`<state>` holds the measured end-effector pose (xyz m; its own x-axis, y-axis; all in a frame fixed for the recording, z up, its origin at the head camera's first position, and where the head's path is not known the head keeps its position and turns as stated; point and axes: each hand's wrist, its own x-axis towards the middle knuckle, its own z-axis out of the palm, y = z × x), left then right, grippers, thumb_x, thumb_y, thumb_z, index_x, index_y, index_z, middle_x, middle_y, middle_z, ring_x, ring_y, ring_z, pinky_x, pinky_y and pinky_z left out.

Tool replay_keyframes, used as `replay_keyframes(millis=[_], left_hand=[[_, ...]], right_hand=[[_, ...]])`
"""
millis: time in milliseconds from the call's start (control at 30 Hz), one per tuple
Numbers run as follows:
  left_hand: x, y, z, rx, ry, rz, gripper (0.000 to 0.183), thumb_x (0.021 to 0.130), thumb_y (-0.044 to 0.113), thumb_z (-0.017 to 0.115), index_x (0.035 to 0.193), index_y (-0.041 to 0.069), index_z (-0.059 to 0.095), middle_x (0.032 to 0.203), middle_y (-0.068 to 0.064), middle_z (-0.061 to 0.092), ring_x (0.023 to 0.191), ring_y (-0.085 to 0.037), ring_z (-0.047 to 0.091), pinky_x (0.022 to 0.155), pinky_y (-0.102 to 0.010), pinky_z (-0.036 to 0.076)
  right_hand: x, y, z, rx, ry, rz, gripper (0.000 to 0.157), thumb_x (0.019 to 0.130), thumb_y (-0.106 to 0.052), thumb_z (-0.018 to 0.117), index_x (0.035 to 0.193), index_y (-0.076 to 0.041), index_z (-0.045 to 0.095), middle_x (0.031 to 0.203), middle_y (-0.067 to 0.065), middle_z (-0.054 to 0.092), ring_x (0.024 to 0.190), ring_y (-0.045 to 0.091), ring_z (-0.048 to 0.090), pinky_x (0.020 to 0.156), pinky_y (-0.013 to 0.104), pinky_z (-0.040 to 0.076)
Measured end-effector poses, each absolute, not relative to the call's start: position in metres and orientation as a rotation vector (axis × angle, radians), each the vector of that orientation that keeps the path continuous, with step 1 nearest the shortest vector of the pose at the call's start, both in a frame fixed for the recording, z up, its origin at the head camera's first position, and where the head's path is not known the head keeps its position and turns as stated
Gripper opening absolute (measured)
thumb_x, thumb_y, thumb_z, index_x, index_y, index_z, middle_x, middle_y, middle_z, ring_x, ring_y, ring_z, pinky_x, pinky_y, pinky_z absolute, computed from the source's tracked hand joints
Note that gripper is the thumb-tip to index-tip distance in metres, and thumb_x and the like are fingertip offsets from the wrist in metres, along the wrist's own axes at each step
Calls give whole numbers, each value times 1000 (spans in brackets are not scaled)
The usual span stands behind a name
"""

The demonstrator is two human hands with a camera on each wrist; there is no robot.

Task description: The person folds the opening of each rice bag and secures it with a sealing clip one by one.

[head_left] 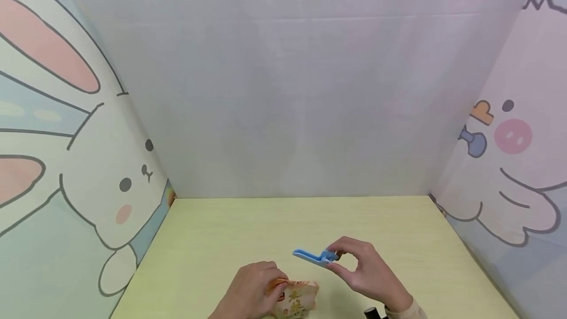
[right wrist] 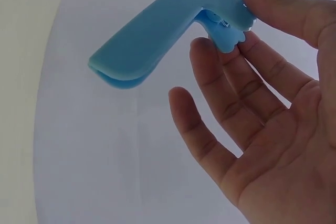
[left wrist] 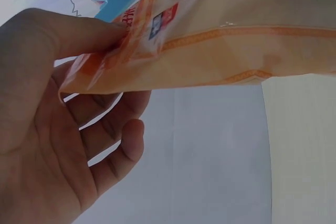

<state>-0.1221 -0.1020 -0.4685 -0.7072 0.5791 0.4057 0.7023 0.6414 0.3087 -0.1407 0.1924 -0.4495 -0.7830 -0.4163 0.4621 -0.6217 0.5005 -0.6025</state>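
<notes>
Near the table's front edge, my left hand [head_left: 254, 289] pinches the top edge of an orange and cream snack bag [head_left: 296, 300] between thumb and fingers. In the left wrist view the printed bag [left wrist: 226, 51] stretches off to the right from under the thumb. My right hand [head_left: 369, 270] holds a blue sealing clip [head_left: 315, 257] by its handle end, above and to the right of the bag. The clip's long jaws point left, and in the right wrist view the clip [right wrist: 147, 35] has its jaws together with nothing between them.
A dark-capped object [head_left: 372, 313] shows at the bottom edge, beside the right wrist. The pale yellow table [head_left: 230, 230] reaches back to a plain light curtain [head_left: 292, 112]. Cartoon-printed walls [head_left: 102, 171] stand on both sides.
</notes>
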Motion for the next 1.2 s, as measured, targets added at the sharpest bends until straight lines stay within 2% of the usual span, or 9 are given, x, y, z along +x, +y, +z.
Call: replay_keyframes(millis=[167, 500, 1200], left_hand=[[-122, -100, -467, -1036, -2601, -654, 8, 92, 30, 69, 87, 28, 76, 77, 21, 63, 67, 11, 51, 59, -7, 40], [-120, -99, -472, -1050, -2601, -712, 9, 93, 30, 68, 88, 27, 76, 76, 21, 62, 64, 12, 46, 56, -3, 32], [-120, -101, -469, -1053, -2596, -707, 8, 93, 30, 69, 89, 28, 76, 77, 21, 63, 64, 12, 49, 56, -3, 35]], right_hand=[[-139, 193, -451, 915, -2485, 1159, 17, 89, -31, 75, 105, -33, 68, 95, -21, 66, 81, -2, 61, 71, 24, 55], [-134, 196, -456, 967, -2435, 1175, 18, 88, -27, 76, 104, -31, 69, 94, -20, 67, 80, -1, 62, 70, 22, 54], [-131, 195, -461, 1015, -2439, 1199, 18, 90, -26, 74, 105, -32, 68, 94, -19, 67, 81, -1, 62, 69, 24, 55]])
